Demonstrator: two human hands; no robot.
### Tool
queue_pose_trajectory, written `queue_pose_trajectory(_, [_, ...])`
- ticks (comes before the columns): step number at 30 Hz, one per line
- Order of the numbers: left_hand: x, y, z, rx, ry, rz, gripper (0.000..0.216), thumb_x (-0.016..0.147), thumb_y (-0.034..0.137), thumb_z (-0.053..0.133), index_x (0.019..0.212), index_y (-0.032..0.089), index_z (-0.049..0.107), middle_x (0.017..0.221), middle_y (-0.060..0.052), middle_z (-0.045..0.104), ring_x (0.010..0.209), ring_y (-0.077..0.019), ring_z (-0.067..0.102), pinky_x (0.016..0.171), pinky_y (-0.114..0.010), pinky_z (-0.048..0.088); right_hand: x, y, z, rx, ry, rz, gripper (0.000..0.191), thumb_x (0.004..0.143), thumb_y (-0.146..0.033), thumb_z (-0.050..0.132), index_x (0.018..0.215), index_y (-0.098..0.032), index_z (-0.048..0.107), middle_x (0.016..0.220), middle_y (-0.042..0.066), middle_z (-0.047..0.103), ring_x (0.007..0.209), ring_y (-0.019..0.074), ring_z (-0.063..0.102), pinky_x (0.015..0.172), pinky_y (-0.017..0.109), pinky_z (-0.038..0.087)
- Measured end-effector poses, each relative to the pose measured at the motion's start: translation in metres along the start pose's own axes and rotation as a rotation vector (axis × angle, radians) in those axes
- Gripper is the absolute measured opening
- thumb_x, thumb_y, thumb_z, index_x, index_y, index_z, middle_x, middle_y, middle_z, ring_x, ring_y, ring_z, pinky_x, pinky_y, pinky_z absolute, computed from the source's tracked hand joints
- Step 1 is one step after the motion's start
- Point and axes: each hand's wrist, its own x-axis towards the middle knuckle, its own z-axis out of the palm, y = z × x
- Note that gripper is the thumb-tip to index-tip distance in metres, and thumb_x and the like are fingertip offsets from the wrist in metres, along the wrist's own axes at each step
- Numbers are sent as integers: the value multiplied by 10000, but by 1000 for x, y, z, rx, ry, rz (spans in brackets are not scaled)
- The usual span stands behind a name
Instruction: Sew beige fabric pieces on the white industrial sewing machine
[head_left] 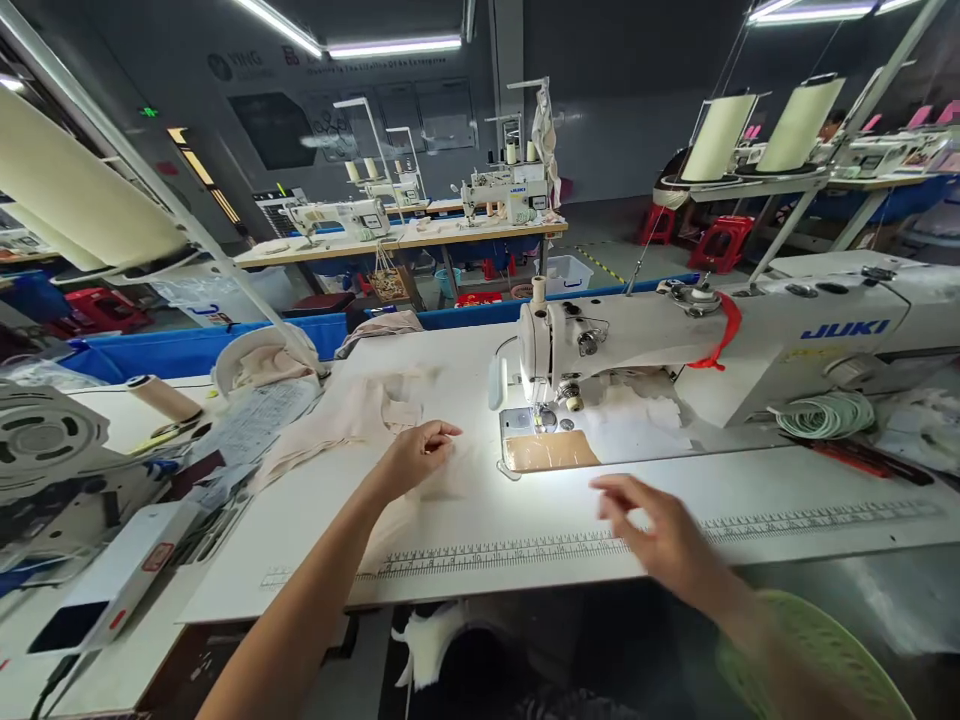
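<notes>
In the head view, the pale cloth (349,415) left of the sewing machine (630,335) was blurred and partly covered by the left hand (416,455); whether anything was pinched there cannot be told. The green basket (832,640) was cut off below and partly hidden by the right forearm. The left fingers were curled; the right hand (660,530), blurred, was held with thumb and bent fingers apart. Thin, wrinkled folds were seen in the cloth, laid on the smooth white table (457,365).
</notes>
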Motion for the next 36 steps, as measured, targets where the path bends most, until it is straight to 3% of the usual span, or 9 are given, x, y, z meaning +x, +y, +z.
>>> queue_pose_trajectory(2, [-11,3,8,-37,91,2,504,782,559,576,1075,170,703,811,-54,725,810,-233,675,751,-330,527,21,-34,42,248,-209,5,258,991,-375,471,1113,-206,624,843,30,712,676,167,674,632,284,538])
queue_pose_trajectory(5, [-33,7,22,-141,172,3,532,823,584,581,1141,172,690,995,-96,762,967,-268,716,792,-337,571,58,-64,88,309,-295,32,335,960,-354,556,1220,-143,571,973,85,727,716,175,684,667,305,528])
queue_pose_trajectory(9, [-59,8,36,-213,282,26,563,863,613,587,1216,183,670,1106,-112,761,1043,-286,724,832,-361,608,88,-75,122,344,-270,80,192,884,-278,668,1010,-169,572,915,61,725,771,187,681,689,301,514])
queue_pose_trajectory(13, [-69,7,38,-246,310,5,605,870,627,609,1303,205,633,1122,-105,760,987,-286,736,820,-387,621,93,-73,138,425,-163,50,84,866,-182,610,902,-201,537,816,6,695,737,162,659,692,284,525])
queue_pose_trajectory(17, [-67,1,32,-359,306,8,607,840,620,638,1254,176,623,1096,-117,749,1014,-277,719,878,-391,591,94,-63,133,569,-172,108,98,874,-159,526,953,-200,566,792,-8,700,754,157,692,707,280,554])
queue_pose_trajectory(23, [-53,-5,4,-319,229,-87,591,812,622,598,1160,147,645,905,-99,704,924,-273,697,679,-324,526,101,-39,87,616,-296,225,144,822,-262,580,933,-178,616,648,-47,592,627,165,692,646,292,587])
queue_pose_trajectory(26, [-43,-5,-9,-230,102,-66,546,798,600,627,1122,162,668,879,-79,712,882,-256,692,718,-330,521,103,-31,66,420,-302,169,148,860,-317,568,806,-194,631,662,-26,619,585,151,656,618,286,564])
queue_pose_trajectory(31, [-21,-14,-7,-117,-6,-61,394,756,574,613,859,198,673,796,-52,710,801,-243,683,760,-347,524,106,-14,57,-242,-187,-57,226,932,-222,508,747,-221,639,653,-31,652,619,148,618,643,275,467])
queue_pose_trajectory(36, [-7,-24,1,242,20,-23,241,829,434,505,781,235,632,843,-35,726,823,-243,664,758,-355,507,106,1,61,-437,-135,-107,219,957,-157,478,799,-193,625,841,66,675,715,193,614,621,304,407])
